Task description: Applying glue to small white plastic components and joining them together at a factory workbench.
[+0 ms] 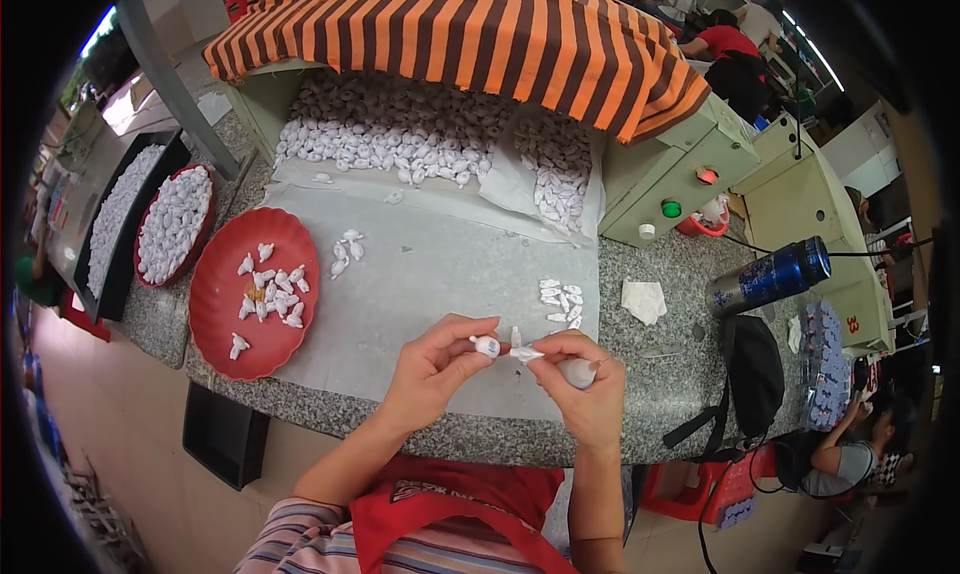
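Note:
Near the front edge of the worktop, my left hand pinches a small rounded white figure piece with a dark mark on it. Close beside it, my right hand holds a smaller white piece between thumb and fingertips. A small whitish bottle is also tucked in that hand, partly covered by the fingers. The two pieces are very near each other; whether they touch I cannot tell. Just beyond my right hand lie several small white parts in short rows on a white sheet.
A red scalloped plate with several white figures stands left. Behind it are a red bowl and a black tray of white pieces. A heap of pieces fills a box under striped cloth. A blue bottle lies right.

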Tool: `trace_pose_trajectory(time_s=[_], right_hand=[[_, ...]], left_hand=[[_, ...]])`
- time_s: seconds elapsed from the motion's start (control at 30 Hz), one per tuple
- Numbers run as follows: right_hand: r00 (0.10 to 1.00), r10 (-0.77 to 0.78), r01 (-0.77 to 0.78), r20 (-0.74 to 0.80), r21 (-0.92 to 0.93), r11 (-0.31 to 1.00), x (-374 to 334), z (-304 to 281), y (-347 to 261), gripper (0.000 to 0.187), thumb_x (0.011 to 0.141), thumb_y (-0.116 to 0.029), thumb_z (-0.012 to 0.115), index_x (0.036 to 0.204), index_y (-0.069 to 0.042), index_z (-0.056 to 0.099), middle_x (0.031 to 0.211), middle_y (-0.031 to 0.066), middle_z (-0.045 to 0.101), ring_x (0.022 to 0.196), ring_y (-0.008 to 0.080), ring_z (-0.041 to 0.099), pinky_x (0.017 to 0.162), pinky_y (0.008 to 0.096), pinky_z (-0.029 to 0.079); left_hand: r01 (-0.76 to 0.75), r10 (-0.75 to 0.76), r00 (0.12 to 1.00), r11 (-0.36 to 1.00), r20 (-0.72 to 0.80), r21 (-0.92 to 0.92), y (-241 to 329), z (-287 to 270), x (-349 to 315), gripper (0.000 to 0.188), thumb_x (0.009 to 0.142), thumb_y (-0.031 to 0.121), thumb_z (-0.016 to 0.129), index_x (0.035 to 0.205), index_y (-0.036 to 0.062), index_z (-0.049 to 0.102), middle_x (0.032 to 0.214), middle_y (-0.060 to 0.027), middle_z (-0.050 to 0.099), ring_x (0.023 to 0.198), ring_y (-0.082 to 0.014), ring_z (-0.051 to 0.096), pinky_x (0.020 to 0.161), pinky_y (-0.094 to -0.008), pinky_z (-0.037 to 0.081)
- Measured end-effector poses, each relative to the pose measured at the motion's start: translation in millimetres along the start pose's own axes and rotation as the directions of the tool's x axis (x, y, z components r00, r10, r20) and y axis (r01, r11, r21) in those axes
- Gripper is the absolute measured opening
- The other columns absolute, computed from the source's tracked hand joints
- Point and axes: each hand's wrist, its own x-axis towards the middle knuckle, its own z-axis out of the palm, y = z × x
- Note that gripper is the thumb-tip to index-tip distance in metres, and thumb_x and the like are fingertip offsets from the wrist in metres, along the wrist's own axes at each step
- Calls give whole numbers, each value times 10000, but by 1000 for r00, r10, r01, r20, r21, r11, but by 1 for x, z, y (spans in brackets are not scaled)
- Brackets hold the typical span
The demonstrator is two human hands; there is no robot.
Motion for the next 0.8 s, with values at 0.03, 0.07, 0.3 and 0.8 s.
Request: trace_pose_trajectory(time_s=[0.03,0.07,0.3,0.8], right_hand=[[999,9,-13,-48,-91,996,-3,9,-11,164,690,48,675,839,8,621,758,41,609,618,84,558,522,203,442],[995,14,-31,-96,-180,983,-4,14,-18,169,679,52,685,833,15,624,773,45,613,645,94,569,548,211,452],[987,-162,155,16,-404,902,-8,15,-26,156,641,49,709,773,-2,643,752,67,616,680,130,588,576,230,451],[995,-86,76,-46,-190,979,-7,26,0,136,657,58,705,766,0,648,710,59,595,635,99,542,555,208,412]], left_hand=[[32,-32,999,999,-2,14,0,0,-1,283,818,-44,546,1099,-44,512,1005,-102,550,958,-197,573,820,-268,466],[31,-31,1000,999,-6,17,1,-1,-3,283,818,-44,546,1099,-44,512,1005,-102,550,958,-197,573,820,-268,466],[-72,66,996,993,65,93,5,-8,-5,311,768,-92,581,1074,-40,563,949,-108,575,898,-160,574,791,-255,479],[-9,30,996,972,-88,236,-1,-5,-9,295,763,-67,600,1053,-12,608,865,-67,597,789,-115,559,680,-219,463]])
